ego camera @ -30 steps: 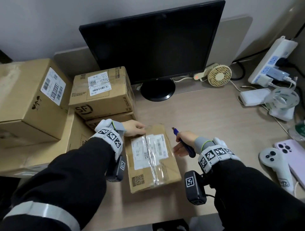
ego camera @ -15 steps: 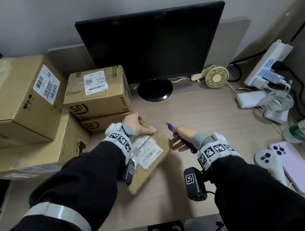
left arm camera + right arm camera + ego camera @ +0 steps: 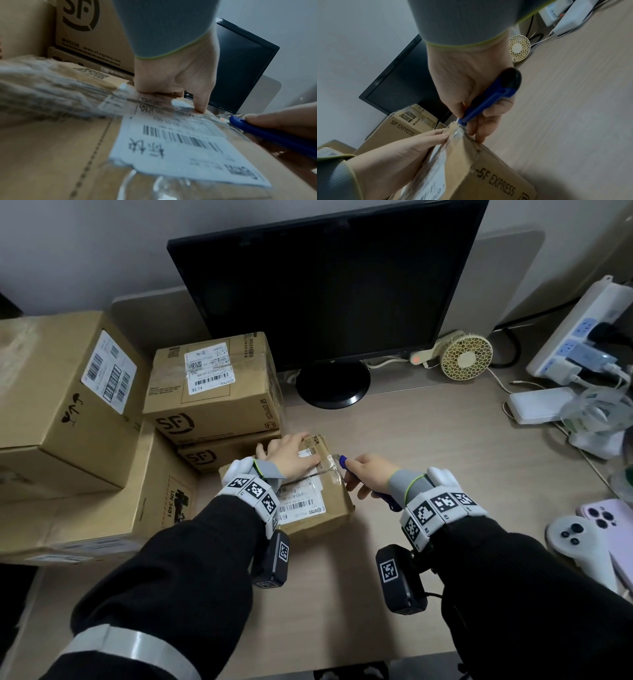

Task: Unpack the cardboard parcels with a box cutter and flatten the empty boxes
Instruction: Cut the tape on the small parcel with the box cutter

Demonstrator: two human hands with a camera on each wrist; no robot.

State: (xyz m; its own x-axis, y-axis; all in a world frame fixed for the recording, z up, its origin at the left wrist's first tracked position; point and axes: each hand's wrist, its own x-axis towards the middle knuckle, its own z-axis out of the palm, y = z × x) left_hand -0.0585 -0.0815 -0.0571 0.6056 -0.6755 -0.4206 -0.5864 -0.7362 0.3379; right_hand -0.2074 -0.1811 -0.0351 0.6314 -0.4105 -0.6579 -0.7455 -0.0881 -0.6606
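Near the middle of the frame sits the small parcel (image 3: 318, 505), stiff but likely light. Left hand (image 3: 291, 455) presses flat on top; right hand (image 3: 368, 474) grips the box cutter (image 3: 489, 100) at its taped edge.

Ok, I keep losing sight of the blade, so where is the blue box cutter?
In the head view, the blue box cutter is in the right hand, its tip at the small taped cardboard parcel's right edge.

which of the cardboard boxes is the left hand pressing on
The small parcel lying alone at the desk's front, under the left hand; the other boxes are stacked behind, untouched.
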